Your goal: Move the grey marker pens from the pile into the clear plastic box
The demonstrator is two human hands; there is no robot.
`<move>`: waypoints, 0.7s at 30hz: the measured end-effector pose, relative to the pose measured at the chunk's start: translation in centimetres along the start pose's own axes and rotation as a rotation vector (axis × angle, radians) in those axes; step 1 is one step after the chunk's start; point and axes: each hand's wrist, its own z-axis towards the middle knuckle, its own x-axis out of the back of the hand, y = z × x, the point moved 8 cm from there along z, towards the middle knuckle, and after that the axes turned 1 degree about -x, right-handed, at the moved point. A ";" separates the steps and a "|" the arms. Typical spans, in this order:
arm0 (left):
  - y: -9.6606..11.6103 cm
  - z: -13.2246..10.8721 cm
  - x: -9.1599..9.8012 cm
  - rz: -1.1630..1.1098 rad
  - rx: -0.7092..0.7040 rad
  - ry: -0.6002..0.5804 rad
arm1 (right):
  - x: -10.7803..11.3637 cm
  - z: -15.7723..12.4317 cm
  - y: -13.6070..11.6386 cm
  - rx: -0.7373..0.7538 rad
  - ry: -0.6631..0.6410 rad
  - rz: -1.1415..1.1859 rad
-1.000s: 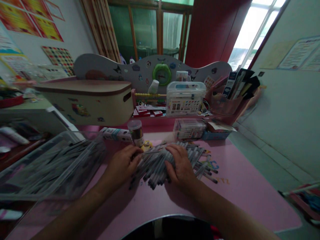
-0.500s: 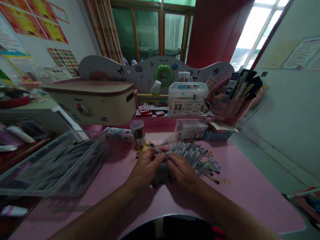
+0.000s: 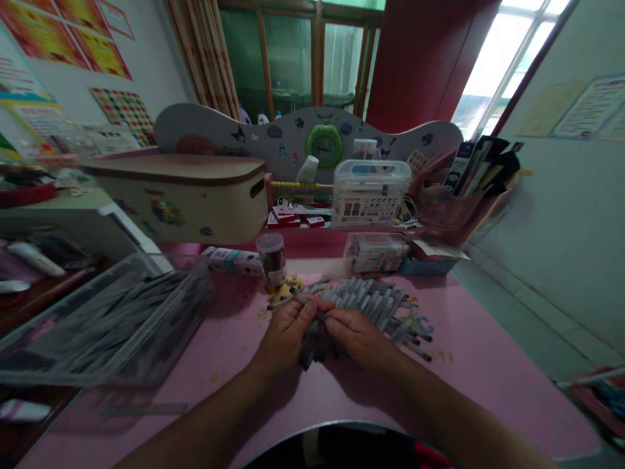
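Note:
Both my hands meet over a heap of grey pens with dark ends (image 3: 367, 299) on the pink desk. A slim grey pen (image 3: 301, 297) slants up out of my left hand (image 3: 286, 327), whose thumb and fingers are closed around it. My right hand (image 3: 355, 333) pinches the same pen at its other end, fingertips almost touching those of the left. More pens lie below and behind my hands, partly hidden by them. To the left, a clear plastic bin (image 3: 161, 345) holds many similar grey pens.
A clear lidded jar (image 3: 271, 259) stands behind my left hand, beside a long patterned box (image 3: 233, 260). Farther back are a clear case (image 3: 374, 251), a blue box (image 3: 427, 264), a cream storage box (image 3: 195, 202) and a green clock (image 3: 324, 144). A dark round-rimmed object (image 3: 342, 446) is at the front edge.
The camera view has shifted slightly. My hands stay together on the pen, with the fingertips a little lower and the right hand's grip slightly changed.

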 end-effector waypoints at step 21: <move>0.1 -0.5 -0.9 -0.160 0.092 -0.012 | -1.0 -0.2 2.2 -0.250 -0.036 0.379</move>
